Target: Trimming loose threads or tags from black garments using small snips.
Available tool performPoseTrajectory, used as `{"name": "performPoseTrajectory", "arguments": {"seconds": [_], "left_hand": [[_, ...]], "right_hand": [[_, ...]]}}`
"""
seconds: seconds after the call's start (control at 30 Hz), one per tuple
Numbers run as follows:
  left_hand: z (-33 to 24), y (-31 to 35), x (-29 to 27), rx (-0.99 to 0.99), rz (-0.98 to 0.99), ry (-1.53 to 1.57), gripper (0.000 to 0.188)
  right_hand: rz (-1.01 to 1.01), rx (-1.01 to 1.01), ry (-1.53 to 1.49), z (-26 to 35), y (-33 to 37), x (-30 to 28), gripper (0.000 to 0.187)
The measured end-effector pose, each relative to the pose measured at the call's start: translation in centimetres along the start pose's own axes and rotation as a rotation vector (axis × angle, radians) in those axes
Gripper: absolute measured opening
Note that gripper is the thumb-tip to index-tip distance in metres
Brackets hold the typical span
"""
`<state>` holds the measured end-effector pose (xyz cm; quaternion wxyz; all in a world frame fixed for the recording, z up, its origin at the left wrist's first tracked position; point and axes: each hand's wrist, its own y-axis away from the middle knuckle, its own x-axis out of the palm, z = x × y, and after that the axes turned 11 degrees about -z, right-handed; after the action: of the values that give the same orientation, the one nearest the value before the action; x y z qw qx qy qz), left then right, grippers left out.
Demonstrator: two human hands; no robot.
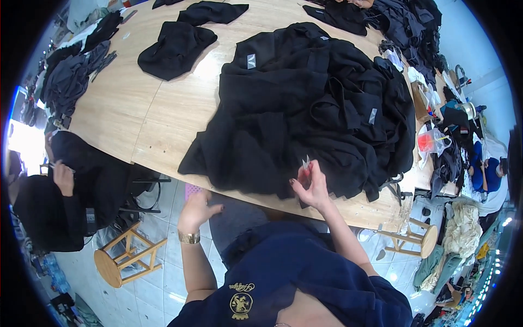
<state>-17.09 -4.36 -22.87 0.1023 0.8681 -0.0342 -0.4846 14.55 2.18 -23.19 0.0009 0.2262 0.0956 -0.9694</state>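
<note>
A large heap of black garments [283, 92] covers the middle of the table and reaches its near edge. My right hand [313, 188] is closed around small thread snips [306, 162] with red handles, metal tips pointing up and away, over the near part of the heap. My left hand [194, 213] is just off the table's near edge, with its thumb spread from the fingers and nothing visible in it. Beside its fingertips shows a pink patterned thing [191, 190], mostly hidden; whether the hand touches it I cannot tell.
Separate black pieces [177, 50] lie farther back on the wooden table [163, 120]. At left sits a person in black [90, 180]; another person's hands [359, 3] show at the far edge. Wooden stools [131, 253] stand on both sides. A bag with red contents [430, 141] is at right.
</note>
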Motion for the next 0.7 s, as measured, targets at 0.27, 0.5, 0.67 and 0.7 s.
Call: {"name": "performPoseTrajectory", "arguments": {"seconds": [0.27,0.5,0.67,0.7], "left_hand": [[-6.5,-6.7,-1.5,0.062,-0.503,0.337,0.012],[-11.5,-6.8,4.2,0.216,-0.239,0.407,0.014],[-12.6,-3.4,7.0,-0.112,0.733,0.885,0.029],[-12.9,-2.9,7.6,-0.193,0.801,1.012,0.034]], "right_hand": [[-0.26,0.087,-0.085,-2.4,-0.5,2.5,0.025],[-0.14,0.165,0.01,-2.2,-3.3,6.0,0.039],[-0.213,0.131,-0.078,-2.5,-5.9,6.1,0.033],[-0.236,0.125,-0.073,-2.1,-6.5,6.1,0.033]]}}
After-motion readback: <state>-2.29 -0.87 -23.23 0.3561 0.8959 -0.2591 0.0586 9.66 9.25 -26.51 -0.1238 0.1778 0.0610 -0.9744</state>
